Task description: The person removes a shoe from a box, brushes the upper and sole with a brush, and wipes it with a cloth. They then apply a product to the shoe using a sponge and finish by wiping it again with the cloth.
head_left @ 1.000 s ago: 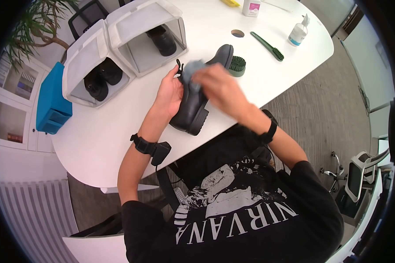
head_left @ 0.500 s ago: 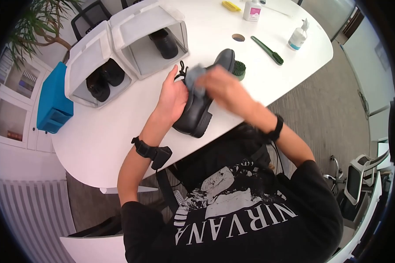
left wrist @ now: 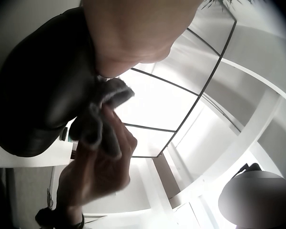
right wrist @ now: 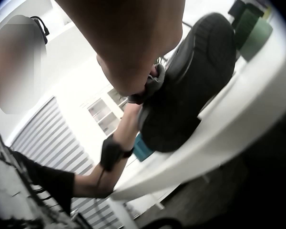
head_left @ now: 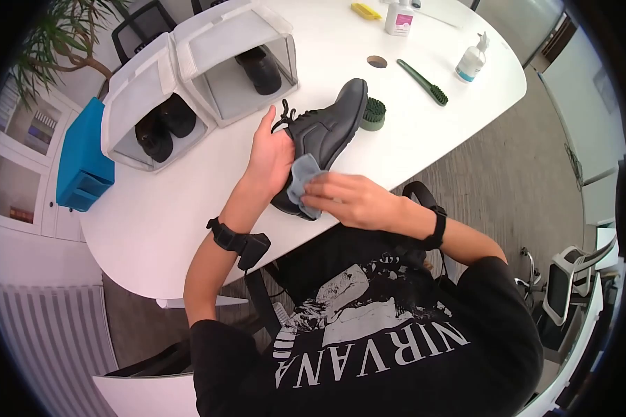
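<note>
A black leather lace-up shoe (head_left: 327,132) lies on its side on the white table (head_left: 174,201), toe pointing away. My left hand (head_left: 271,154) grips it around the ankle opening, thumb up by the laces. My right hand (head_left: 341,198) pinches a grey cloth (head_left: 302,182) and presses it against the heel end. In the left wrist view the cloth (left wrist: 97,119) bunches between the right hand's fingers (left wrist: 97,162) beside the shoe (left wrist: 38,95). The right wrist view shows the shoe's sole (right wrist: 186,90) on the table edge.
Two clear shoe boxes (head_left: 195,76) with dark shoes inside stand at the back left, next to a blue bin (head_left: 83,163). Beyond the shoe lie a round green brush (head_left: 374,113), a long green brush (head_left: 424,82), a pump bottle (head_left: 470,59) and a white bottle (head_left: 400,15).
My right hand has dragged the cloth from the shoe's upper near the laces down toward the heel, closer to me. The shoe's upper is now uncovered. My left hand stays in place.
</note>
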Motion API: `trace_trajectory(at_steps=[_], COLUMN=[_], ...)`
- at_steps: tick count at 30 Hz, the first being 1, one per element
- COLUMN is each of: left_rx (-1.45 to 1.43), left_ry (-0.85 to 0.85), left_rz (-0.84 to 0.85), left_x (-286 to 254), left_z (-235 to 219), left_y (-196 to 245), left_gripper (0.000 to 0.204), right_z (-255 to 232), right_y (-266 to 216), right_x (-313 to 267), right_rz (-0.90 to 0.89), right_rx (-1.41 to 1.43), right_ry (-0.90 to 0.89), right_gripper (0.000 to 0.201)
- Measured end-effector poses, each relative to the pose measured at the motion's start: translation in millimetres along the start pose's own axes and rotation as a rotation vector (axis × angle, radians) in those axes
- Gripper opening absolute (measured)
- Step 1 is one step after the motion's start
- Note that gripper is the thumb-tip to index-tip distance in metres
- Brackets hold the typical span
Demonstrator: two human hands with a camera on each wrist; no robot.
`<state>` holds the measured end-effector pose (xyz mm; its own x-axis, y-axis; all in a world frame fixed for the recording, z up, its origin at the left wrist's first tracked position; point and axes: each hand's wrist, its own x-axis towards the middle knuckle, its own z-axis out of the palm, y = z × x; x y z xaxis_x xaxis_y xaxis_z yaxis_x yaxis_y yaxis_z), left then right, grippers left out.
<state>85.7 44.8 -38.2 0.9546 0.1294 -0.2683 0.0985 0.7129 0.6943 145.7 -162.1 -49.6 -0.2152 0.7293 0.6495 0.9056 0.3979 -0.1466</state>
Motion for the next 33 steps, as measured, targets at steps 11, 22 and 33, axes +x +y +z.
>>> trace_trajectory(at_steps=[11,22,33], left_rx=[-0.04,-0.063,-0.087], left_ry=[-0.005,-0.073,-0.086], left_rz=[0.012,-0.023,-0.016], left_x=[-6.0,-3.7,-3.3], left_z=[7.3,-0.6,-0.4], left_y=[4.1,-0.5,-1.3], left_gripper=[0.086,0.089,0.088], right_z=[-2.0,23.2,35.5], right_y=[4.5,-8.8,-18.4], right_x=[-7.3,13.4,7.7], right_rz=[0.034,-0.2,-0.267], right_rx=[-0.049,-0.214,-0.234], right_ry=[-0.009,-0.005,-0.004], right_gripper=[0.037,0.034,0.031])
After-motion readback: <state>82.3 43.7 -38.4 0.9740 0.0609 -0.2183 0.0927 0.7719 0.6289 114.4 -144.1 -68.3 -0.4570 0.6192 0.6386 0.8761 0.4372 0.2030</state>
